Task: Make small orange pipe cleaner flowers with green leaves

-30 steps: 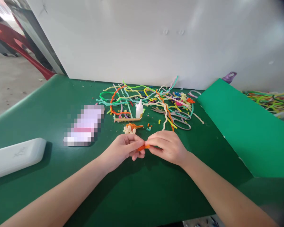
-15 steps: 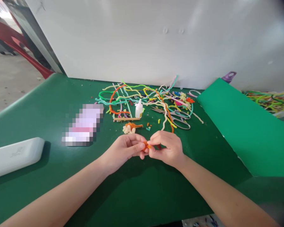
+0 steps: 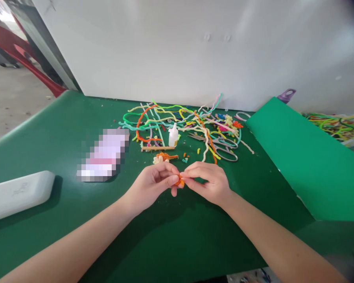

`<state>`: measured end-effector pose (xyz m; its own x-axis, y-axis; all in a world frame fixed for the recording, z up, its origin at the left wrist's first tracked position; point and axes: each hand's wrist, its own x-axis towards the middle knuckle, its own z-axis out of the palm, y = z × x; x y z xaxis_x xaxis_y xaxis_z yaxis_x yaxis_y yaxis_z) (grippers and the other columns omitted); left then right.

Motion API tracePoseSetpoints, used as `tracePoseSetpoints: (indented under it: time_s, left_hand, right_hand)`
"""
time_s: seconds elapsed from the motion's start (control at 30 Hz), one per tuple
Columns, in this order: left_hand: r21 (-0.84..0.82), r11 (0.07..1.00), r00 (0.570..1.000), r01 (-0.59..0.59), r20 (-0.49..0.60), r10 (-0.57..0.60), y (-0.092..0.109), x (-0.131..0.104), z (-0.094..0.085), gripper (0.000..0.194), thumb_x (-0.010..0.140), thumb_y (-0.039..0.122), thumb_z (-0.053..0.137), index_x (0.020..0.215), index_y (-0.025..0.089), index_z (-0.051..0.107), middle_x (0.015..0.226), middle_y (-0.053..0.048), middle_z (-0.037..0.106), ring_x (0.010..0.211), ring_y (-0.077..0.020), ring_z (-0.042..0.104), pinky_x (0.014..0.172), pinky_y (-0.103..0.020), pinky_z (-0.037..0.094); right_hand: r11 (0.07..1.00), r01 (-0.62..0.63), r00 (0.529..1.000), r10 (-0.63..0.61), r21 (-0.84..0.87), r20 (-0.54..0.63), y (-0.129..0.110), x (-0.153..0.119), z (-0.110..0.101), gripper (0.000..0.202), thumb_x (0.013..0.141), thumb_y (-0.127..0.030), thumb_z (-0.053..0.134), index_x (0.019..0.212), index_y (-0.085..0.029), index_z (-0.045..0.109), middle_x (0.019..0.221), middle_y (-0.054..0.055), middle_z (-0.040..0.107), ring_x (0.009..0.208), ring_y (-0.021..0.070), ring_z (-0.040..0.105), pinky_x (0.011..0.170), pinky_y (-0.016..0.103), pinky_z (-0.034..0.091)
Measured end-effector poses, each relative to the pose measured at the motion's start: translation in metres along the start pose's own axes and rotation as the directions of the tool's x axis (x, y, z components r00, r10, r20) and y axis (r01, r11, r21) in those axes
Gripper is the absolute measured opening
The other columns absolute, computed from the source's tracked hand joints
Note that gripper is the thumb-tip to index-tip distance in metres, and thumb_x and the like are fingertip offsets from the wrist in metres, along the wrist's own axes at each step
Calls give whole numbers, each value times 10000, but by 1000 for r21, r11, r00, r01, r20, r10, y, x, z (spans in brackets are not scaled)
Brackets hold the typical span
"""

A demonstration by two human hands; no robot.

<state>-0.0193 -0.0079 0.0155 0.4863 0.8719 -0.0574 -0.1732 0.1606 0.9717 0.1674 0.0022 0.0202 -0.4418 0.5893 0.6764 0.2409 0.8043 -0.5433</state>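
Both hands over the middle of the green desk [image 3: 153, 243], between its far and near edges. Left hand [image 3: 153, 182]: thumb and fingers pinching a small orange pipe-cleaner piece [image 3: 181, 182]. Right hand [image 3: 209, 181]: thumb and fingertips drawn together at the right side of the same piece, touching it; the exact grip is hidden by the fingers. Piece partly covered, so its full shape cannot be read.

Just beyond the left hand, toward the far edge: an orange-and-cream pipe-cleaner shape [image 3: 166, 156], with small offcuts [image 3: 185, 160] to its right. Farther out, a wooden stick [image 3: 153, 148] lies lengthwise to the far edge; a white squeeze bottle [image 3: 173, 136] stands upright just behind its right end. Scissors [image 3: 227, 155] lie to the right of the bottle, blades pointing left. Loose multicoloured pipe cleaners [image 3: 168, 118] spread in a tangle along the far edge.

Toward the desk's left edge: a pixelated phone-like object [image 3: 106, 151] and a long white case [image 3: 20, 194]. On the right side: a green sheet [image 3: 309, 165].
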Motion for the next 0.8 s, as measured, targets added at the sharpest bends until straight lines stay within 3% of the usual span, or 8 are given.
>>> tracePoseSetpoints:
  time_s: [0.27,0.6,0.8]
  left_hand:
    - [150,989,1000,-10,-15,12,-5,-1,-2,120,847,268,564,859,150,547,701,0,603,580,-100,549,579,-234,417]
    - [137,991,1000,8,-31,-4,-1,0,0,103,848,251,564,858,154,532,721,-1,633,569,-83,520,568,-224,419]
    - [88,996,999,2,-32,0,-3,1,0,129,840,274,578,846,149,550,698,-10,635,554,-92,513,550,-234,410]
  right_hand:
    - [999,0,1000,1,-48,24,0,0,0,67,819,-207,622,872,-182,654,776,38,703,697,126,665,627,235,542]
    - [999,-34,999,34,-24,23,3,-3,1,69,835,-178,591,886,-179,637,777,40,688,707,122,645,642,238,527]
    - [977,-203,976,197,58,92,3,-5,1,78,868,-219,531,837,-179,591,746,14,620,652,104,586,628,238,500]
